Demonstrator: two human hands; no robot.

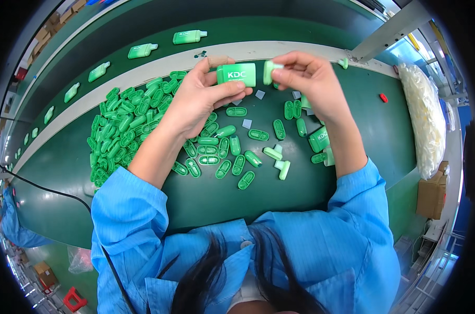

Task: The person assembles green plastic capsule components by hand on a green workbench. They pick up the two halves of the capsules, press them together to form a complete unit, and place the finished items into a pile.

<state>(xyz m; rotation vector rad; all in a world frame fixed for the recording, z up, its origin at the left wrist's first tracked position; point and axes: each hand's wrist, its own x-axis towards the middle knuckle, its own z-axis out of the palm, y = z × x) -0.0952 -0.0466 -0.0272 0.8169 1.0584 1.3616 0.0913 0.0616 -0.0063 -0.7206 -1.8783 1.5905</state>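
Note:
My left hand (203,97) is closed around a flat green vape case (237,75), a tan wrap on one finger. Just to its right, my right hand (313,76) pinches a pale green mouthpiece cap (268,73) with thumb and fingers. The cap faces the case's right end, a small gap between them. Below the hands lie scattered green oval end caps (258,135), and a large heap of the same caps (125,133) is at the left. Two pale T-shaped mouthpieces (282,168) lie nearer me. Another green case (319,139) is partly hidden by my right forearm.
Beyond a pale rail (248,51), assembled green vapes (143,51) stand in a curved row on a green belt. Small grey squares (247,123) and a red piece (383,98) lie on the green table (216,201). A filled plastic bag (425,125) is at right; a black cable (64,192) at left.

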